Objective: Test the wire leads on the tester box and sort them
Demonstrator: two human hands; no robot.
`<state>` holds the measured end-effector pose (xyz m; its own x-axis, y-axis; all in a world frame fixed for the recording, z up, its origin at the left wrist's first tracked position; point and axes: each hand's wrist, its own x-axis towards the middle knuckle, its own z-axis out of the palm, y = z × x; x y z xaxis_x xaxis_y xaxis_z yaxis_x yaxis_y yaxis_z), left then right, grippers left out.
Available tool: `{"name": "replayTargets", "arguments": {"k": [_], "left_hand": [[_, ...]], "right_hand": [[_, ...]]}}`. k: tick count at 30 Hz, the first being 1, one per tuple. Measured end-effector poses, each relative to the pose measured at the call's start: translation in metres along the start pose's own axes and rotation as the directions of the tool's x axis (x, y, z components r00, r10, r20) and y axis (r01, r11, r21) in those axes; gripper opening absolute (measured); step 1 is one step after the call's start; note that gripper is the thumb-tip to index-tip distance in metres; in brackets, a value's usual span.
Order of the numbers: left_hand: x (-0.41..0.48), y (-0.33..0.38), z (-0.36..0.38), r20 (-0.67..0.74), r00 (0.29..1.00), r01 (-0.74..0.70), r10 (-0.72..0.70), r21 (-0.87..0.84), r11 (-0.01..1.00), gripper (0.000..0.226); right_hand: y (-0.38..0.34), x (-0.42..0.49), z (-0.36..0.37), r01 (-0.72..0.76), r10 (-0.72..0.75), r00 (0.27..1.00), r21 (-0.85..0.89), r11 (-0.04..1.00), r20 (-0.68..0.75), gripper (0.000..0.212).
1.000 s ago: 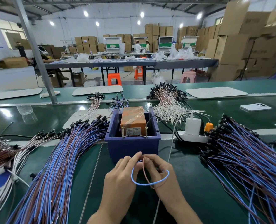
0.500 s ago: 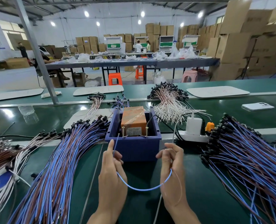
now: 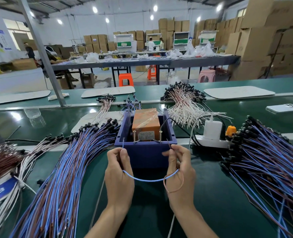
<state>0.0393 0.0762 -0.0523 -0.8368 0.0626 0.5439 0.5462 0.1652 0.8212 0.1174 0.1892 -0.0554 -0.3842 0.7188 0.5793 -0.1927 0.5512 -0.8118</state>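
Note:
An orange tester box [image 3: 146, 123] sits inside a dark blue bin [image 3: 145, 152], with two brass posts [image 3: 135, 136] [image 3: 160, 136] standing at its front. My left hand [image 3: 120, 176] pinches the blue wire's end, whose tip points up just left of the bin's front corner. My right hand [image 3: 180, 170] pinches the brown wire's end near the bin's right front corner. The wire lead [image 3: 149, 179] sags between both hands, blue with a brown loop by my right hand. Neither tip touches a post.
A big fan of blue and brown leads [image 3: 61, 172] lies to the left, another pile [image 3: 269, 160] to the right. White leads [image 3: 183, 109] lie behind the bin. A white power strip [image 3: 212, 141] with charger and a phone [image 3: 281, 108] sit on the right.
Both hands moved apart and forward toward the bin, drawing the coiled lead out into a sagging arc. Its two ends now stand raised near the bin's front corners.

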Motion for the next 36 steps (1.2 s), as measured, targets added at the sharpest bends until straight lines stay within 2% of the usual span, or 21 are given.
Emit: {"name": "replayTargets", "arguments": {"k": [3, 11, 21, 36], "left_hand": [[-0.0026, -0.0001, 0.0015, 0.013, 0.999, -0.039, 0.039, 0.005, 0.999, 0.007], [-0.0034, 0.0032, 0.005, 0.024, 0.987, -0.16, 0.158, 0.066, 0.985, 0.018], [-0.0019, -0.0029, 0.0048, 0.035, 0.99, -0.137, 0.135, 0.082, 0.987, 0.02], [-0.0018, -0.0027, 0.0055, 0.041, 0.993, -0.118, 0.114, 0.096, 0.988, 0.024]], "right_hand": [[0.0012, 0.0011, 0.0032, 0.011, -0.011, 1.0, -0.011, 1.0, -0.003, 0.014], [0.0028, -0.0003, 0.0024, 0.024, -0.024, 1.0, -0.015, 1.0, 0.007, 0.014], [0.0016, -0.0008, 0.003, 0.067, -0.066, 0.998, -0.04, 0.997, 0.024, 0.016], [0.0011, -0.0016, 0.0025, 0.036, -0.034, 0.999, -0.03, 0.999, 0.042, 0.013]]}}
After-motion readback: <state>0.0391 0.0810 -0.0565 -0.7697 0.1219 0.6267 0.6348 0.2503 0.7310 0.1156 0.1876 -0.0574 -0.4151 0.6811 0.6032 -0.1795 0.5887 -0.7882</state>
